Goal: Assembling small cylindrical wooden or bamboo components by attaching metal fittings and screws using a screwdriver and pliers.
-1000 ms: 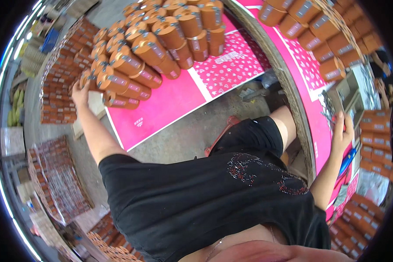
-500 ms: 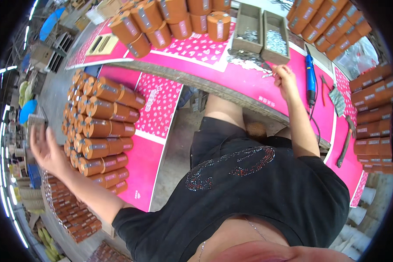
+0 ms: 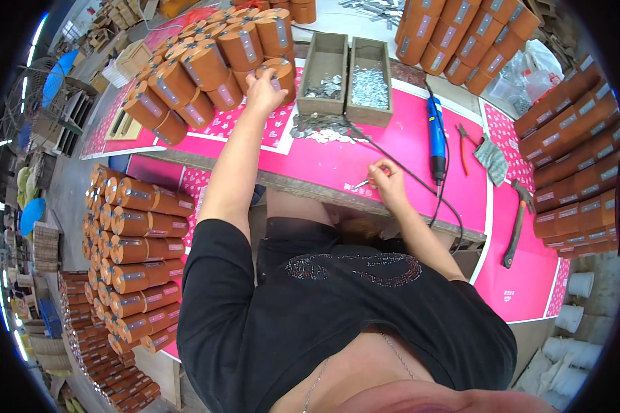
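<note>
My left hand [image 3: 265, 94] reaches to the far side of the pink-covered bench, its fingers closed over the top of a short orange-brown cylinder [image 3: 282, 74] at the right end of a stacked group. Near the bench's front edge, my right hand [image 3: 387, 180] pinches a small, thin metal piece [image 3: 359, 184]; its exact kind is too small to tell. Beyond the right hand, two grey wooden boxes stand side by side, the left box [image 3: 313, 104] and the right box [image 3: 370, 115] both holding small metal parts. Loose flat metal pieces [image 3: 322, 130] lie before them.
A blue corded power tool [image 3: 437, 141] lies right of the boxes, its black cable crossing the bench. Farther right are red-handled pliers [image 3: 463, 148], a greenish glove [image 3: 492, 160] and a hammer [image 3: 516, 230]. Stacked cylinders [image 3: 141, 251] fill the left side table; more stacks [image 3: 577, 172] stand right.
My left hand has swung from the far left up to the cylinder and taken hold of it. The right hand has drawn nearer, still with the thin metal piece. The view has shifted.
</note>
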The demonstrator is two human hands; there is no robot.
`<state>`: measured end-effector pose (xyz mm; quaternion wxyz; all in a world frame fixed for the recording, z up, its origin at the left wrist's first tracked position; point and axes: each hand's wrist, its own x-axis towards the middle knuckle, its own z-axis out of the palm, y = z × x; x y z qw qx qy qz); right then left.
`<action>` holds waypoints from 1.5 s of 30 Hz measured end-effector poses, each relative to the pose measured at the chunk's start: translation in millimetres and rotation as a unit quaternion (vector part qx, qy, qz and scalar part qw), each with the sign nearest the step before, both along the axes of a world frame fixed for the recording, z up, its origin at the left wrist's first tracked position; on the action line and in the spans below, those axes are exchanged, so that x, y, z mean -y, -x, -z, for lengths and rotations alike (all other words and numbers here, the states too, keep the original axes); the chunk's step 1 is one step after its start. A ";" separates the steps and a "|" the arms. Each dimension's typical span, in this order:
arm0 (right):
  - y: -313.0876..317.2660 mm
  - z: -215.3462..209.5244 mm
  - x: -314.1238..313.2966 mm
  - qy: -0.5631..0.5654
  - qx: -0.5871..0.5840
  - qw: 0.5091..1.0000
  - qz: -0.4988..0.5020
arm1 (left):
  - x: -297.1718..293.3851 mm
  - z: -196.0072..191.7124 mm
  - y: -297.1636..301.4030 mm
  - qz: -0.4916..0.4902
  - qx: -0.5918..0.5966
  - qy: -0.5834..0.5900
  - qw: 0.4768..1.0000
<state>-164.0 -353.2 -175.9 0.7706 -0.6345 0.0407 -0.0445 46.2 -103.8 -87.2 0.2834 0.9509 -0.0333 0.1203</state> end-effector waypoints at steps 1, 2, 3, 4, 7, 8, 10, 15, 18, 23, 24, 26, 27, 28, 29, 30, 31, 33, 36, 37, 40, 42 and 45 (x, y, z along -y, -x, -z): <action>0.1 -3.8 -0.7 0.022 -0.016 1.000 0.007 | 4.9 6.9 -6.2 0.002 -0.001 0.003 1.000; -0.9 -3.0 0.7 0.024 -0.018 0.999 0.008 | 5.1 13.1 -12.9 -0.009 -0.001 0.009 1.000; -3.3 -0.8 2.7 -0.014 -0.011 1.000 -0.007 | 3.2 17.7 -19.5 -0.021 -0.002 0.014 1.000; -4.7 -0.1 2.2 -0.054 -0.004 0.998 -0.022 | 0.8 18.2 -23.4 -0.013 0.017 0.024 0.999; -5.8 -2.9 4.2 -0.092 -0.005 0.995 -0.029 | -7.6 18.1 -22.2 -0.007 0.050 0.014 0.999; -6.6 -2.1 4.9 -0.108 0.000 0.994 -0.034 | -12.8 14.0 -17.8 0.017 0.087 0.021 0.996; -6.1 1.4 6.6 -0.117 -0.006 0.992 -0.040 | -19.8 -2.0 2.6 0.039 0.125 0.073 0.989; -4.9 -7.4 4.0 -0.159 0.001 0.987 -0.028 | -17.0 -51.3 104.0 0.085 0.158 0.106 0.978; -4.2 -14.7 17.5 -0.178 -0.030 0.982 -0.049 | 8.5 -54.6 152.6 0.156 0.159 0.142 0.964; -6.5 -72.7 19.3 -0.130 0.048 0.990 0.005 | 53.3 -24.6 199.3 0.204 0.044 0.173 0.963; -4.8 -88.8 22.3 -0.127 0.038 0.991 0.019 | 61.9 -21.7 205.7 0.196 0.015 0.170 0.966; -5.5 -110.7 25.1 -0.080 0.071 0.994 0.019 | 74.8 -6.3 210.6 0.208 0.012 0.143 0.967; -3.0 -119.5 24.1 -0.077 0.064 0.995 0.028 | 78.7 -0.2 213.2 0.211 0.019 0.113 0.971; -2.2 -126.0 21.6 -0.010 0.090 0.995 0.037 | 81.0 2.3 213.9 0.217 0.012 0.117 0.969; -0.9 -130.4 19.0 0.059 0.115 0.991 0.046 | 83.3 3.0 214.2 0.221 0.033 0.138 0.965; 0.3 -132.1 16.1 0.062 0.109 0.991 0.051 | 85.1 4.2 214.2 0.224 0.053 0.159 0.960; 0.3 -133.4 13.6 0.124 0.147 0.980 0.050 | 84.8 6.6 211.2 0.230 0.082 0.147 0.958; 2.2 -134.1 7.5 0.219 0.184 0.957 0.044 | 79.3 4.9 209.9 0.247 0.094 0.152 0.952; 4.4 -130.6 -0.1 0.310 0.180 0.933 0.002 | 72.4 7.7 206.6 0.273 0.107 0.167 0.941; 3.2 -128.0 -1.1 0.323 0.202 0.925 -0.003 | 70.9 8.6 205.4 0.284 0.104 0.184 0.935; 2.1 -127.8 -4.2 0.352 0.187 0.917 -0.017 | 69.1 11.2 205.7 0.294 0.102 0.201 0.929; -0.2 -126.9 -5.3 0.363 0.190 0.912 -0.024 | 68.5 12.7 206.9 0.293 0.103 0.199 0.930; -2.3 -125.6 -3.8 0.385 0.187 0.903 -0.034 | 68.8 13.3 206.5 0.289 0.088 0.213 0.929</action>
